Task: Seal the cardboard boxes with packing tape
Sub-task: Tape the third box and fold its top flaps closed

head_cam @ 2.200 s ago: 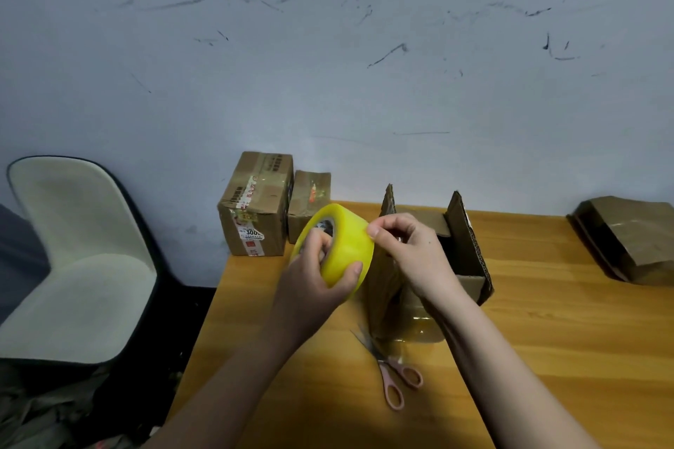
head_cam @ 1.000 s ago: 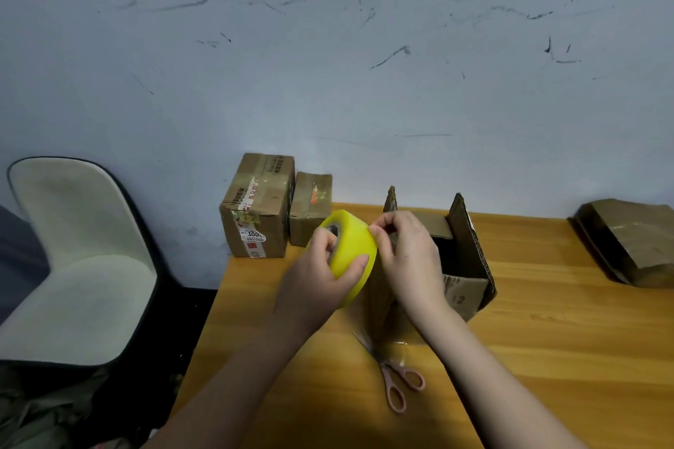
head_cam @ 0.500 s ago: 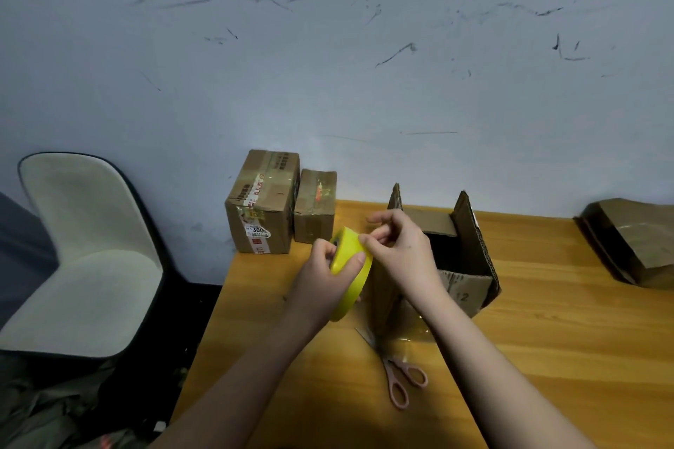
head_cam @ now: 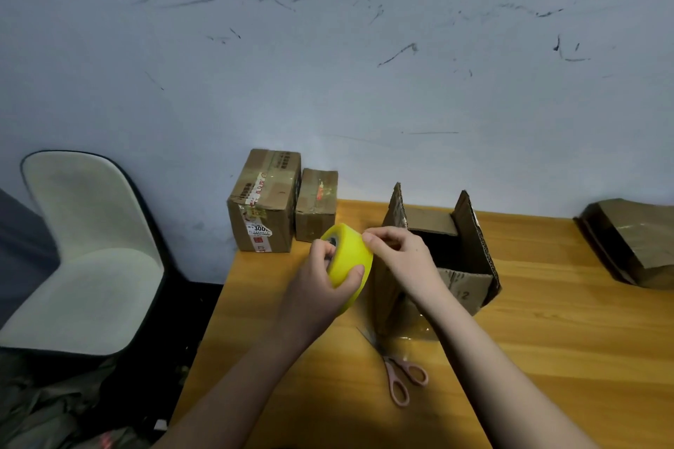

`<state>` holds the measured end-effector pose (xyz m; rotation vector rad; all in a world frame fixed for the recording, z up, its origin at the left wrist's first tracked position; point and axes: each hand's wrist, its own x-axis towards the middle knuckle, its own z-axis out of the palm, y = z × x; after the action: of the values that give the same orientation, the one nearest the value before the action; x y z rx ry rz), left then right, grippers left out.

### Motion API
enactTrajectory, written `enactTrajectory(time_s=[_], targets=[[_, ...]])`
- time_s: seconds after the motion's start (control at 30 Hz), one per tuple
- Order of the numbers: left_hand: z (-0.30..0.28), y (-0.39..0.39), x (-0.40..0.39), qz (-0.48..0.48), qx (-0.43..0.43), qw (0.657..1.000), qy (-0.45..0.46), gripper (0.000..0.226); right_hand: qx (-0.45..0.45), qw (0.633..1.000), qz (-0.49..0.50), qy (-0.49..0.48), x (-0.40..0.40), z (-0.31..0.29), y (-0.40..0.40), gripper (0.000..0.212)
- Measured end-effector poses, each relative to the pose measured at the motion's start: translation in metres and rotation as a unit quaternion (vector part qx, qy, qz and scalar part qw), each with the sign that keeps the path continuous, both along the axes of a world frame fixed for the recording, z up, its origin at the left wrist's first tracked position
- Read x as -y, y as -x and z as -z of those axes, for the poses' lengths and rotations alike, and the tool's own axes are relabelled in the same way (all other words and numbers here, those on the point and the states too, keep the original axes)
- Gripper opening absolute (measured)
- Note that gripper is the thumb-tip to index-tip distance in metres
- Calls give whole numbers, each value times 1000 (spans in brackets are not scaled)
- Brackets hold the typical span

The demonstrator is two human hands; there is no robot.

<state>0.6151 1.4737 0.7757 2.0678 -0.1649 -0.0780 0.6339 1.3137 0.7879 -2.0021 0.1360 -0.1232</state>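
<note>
I see my left hand (head_cam: 321,288) curled round the smooth yellow tape roll (head_cam: 348,262), thumb at its dark core, held above the glossy wooden tabletop (head_cam: 547,339). My right hand (head_cam: 405,259) pinches with bent fingers at the roll's upper edge, just in front of the open corrugated cardboard box (head_cam: 463,266), whose flaps stand upright. Pink-handled scissors (head_cam: 397,375) lie flat nearby.

Scuffed pale wall (head_cam: 328,66), white chair (head_cam: 84,259), wooden table (head_cam: 565,339)
</note>
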Motion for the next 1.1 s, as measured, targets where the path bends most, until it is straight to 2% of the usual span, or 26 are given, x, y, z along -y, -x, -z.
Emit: enactTrajectory(time_s=[0.17,0.33,0.43,0.6,0.73,0.83,0.9,1.0,1.1], targets=[[-2,5,3,-16,44,998,-34,33,97,993,51,41,-7,0,7,11],[2,6,3,-16,62,997,-48,33,27,999,33,20,-3,-3,-3,15],[4,7,-1,-16,63,997,-34,33,6,1000,-11,-9,2,-8,-5,4],[4,6,-2,-18,80,996,-29,32,20,998,-18,-49,0,-7,1,11],[5,7,-3,-22,107,993,-49,33,68,997,36,-1,-7,-3,2,4],[5,7,-4,-23,112,991,-64,33,45,999,24,-16,-7,-7,1,13],[4,7,-4,-20,119,990,-73,34,36,999,21,32,-10,-9,-1,15],[-4,7,-1,-17,120,988,-98,34,56,984,35,168,-17,-8,2,6],[-7,3,0,-24,106,987,-116,35,116,972,36,201,-23,-13,4,5]])
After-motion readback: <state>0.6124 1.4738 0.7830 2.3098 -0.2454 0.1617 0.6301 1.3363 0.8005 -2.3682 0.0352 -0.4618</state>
